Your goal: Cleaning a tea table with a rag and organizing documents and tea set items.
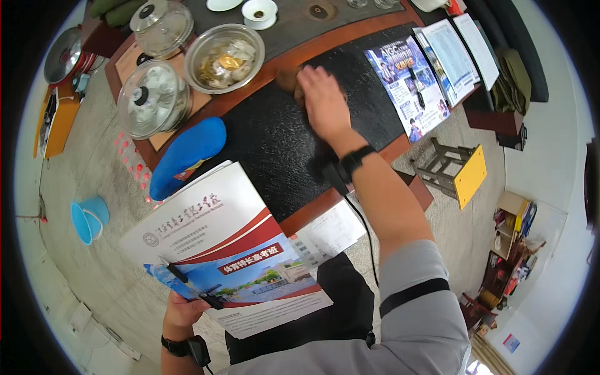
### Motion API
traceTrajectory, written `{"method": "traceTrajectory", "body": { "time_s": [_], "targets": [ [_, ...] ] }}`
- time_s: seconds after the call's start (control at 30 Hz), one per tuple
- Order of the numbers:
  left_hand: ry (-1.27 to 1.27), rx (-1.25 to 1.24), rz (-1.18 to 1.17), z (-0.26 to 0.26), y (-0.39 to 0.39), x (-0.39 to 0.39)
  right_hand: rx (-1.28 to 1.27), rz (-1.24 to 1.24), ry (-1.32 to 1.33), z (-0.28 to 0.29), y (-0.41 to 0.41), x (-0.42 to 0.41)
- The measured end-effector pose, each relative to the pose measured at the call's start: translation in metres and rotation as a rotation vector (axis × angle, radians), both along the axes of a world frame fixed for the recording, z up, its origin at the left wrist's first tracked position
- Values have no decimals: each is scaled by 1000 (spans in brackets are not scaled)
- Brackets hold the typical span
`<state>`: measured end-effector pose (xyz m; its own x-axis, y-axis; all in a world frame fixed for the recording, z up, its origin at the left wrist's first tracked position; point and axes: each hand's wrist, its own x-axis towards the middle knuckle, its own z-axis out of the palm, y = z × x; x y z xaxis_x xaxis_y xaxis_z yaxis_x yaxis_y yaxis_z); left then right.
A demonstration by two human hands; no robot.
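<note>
My left hand (185,309) grips a stack of printed brochures (234,187) by its lower edge, thumb on top. Across the cover lies a black pen (192,283), close to that thumb. Over the black tabletop (272,140), my right hand (326,101) is pressed palm down on a brown cloth (287,80), mostly covered by the hand and blurred. A blue plush cushion (192,154) rests at the table's left edge, beside the brochures. Loose papers (333,229) show below the table's near edge.
Left on the table are a steel bowl (255,44) with wrappers and scraps, and lidded glass pots (124,112). A poster leaflet (396,89) bearing a black pen (416,89) lies right. A yellow-topped stool (468,177) and blue bucket (89,220) stand on the floor. A cable (368,229) hangs from my right wrist.
</note>
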<state>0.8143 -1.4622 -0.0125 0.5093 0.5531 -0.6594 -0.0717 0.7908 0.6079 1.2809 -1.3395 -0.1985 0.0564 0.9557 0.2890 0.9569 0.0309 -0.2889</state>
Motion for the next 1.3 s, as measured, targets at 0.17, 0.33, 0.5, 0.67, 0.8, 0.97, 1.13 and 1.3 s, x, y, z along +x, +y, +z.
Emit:
{"method": "traceTrajectory", "body": {
  "time_s": [0.17,0.33,0.5,0.67,0.8,0.97,1.13,1.3],
  "targets": [
    [-15,-20,-19,2,-4,2,177,-421,-17,-21,37,-6],
    [-30,19,9,3,-9,-3,91,-36,111,-11,16,-96],
    [-39,-17,2,8,-5,-9,86,151,196,-5,28,-109],
    [-33,-76,50,12,-7,-11,63,255,-5,-9,40,-118],
    [40,-22,-41,-3,-17,-28,33,206,-25,-5,37,-125],
    [-20,-40,9,-6,-18,-22,-8,2,-57,-8,38,-135],
    [-31,-28,1,-8,-19,-29,7,-46,-18,-7,36,-127],
    [8,26,-63,-15,-16,-27,67,-143,-115,-10,25,-71]
  ]
}}
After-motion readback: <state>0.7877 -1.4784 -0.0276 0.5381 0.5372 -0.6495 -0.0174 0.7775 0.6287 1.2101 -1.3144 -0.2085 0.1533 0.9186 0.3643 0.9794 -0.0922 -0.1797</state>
